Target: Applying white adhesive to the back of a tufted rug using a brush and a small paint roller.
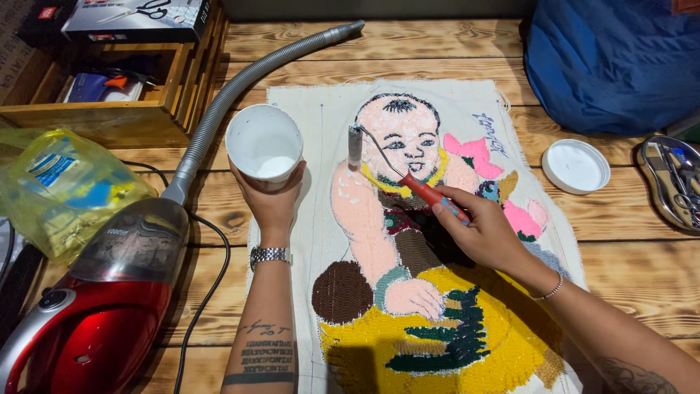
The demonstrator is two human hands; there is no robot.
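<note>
Starting at the grips: our right hand [487, 232] is closed around the red handle of a small paint roller [355, 147], whose grey head rests on the tufted cloth piece [321, 117] at the pale pink shoulder of the baby figure, toward the cloth's upper middle; our left hand [271, 198] is wrapped around a white cup [264, 142] from below, holding it upright over the cloth's left edge, just beside the roller head.

What could go wrong, as we see it: the cup is tilted a touch toward us, so a wobble of that wrist could slop whatever's in it onto the cloth or the wooden table [605, 241]; and a roller pressed too hard might smear past the pink patch into the face.

Containers: the cup shows a little whitish liquid at the bottom, can't tell what; a white lid [575, 165] lies near the table's right edge; a metal tray [674, 182] at that edge holds scissors and small tools; a wooden crate [109, 109] at the top left corner holds odds and ends; a red handheld vacuum [102, 306] lies along the left edge.
</note>
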